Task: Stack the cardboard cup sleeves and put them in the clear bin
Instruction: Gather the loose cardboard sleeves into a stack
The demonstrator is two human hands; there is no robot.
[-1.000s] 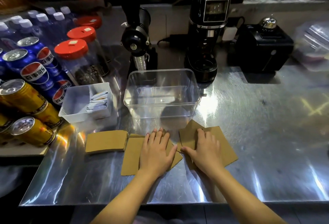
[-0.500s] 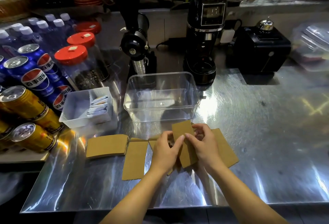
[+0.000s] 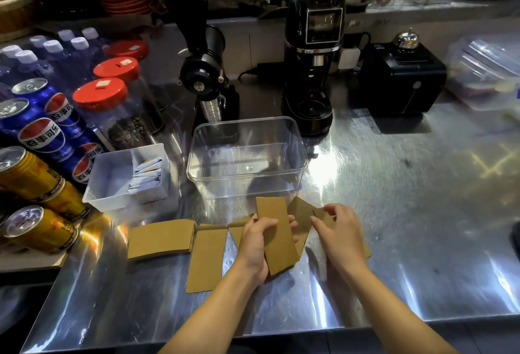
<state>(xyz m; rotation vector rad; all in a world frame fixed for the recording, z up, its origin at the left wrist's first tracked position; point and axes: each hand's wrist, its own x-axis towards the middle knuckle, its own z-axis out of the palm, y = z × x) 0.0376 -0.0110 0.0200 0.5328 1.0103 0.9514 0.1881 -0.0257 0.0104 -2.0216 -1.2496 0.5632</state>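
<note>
- Stainless steel counter (image 3: 394, 213) is carrying coffee grinders along the back, with soda cans at the left.
- Left hand (image 3: 257, 244) is gripping one cardboard sleeve (image 3: 277, 237), lifting it upright just in front of the clear bin (image 3: 247, 185).
- Right hand (image 3: 342, 234) is pinching another sleeve (image 3: 302, 214) beside it.
- Two more sleeves (image 3: 161, 238) are lying flat at the left, with none inside the bin.

A: Dim room overall, but hard glare flares off the steel counter (image 3: 394, 185), brightest just right of the clear bin (image 3: 247, 156).

B: Soft dark shadows fall under the left hand (image 3: 259, 244) and right hand (image 3: 342, 234).

A: The edges bow from the wide lens. The far right side smears with blur; the back shelf sinks into darkness.
</note>
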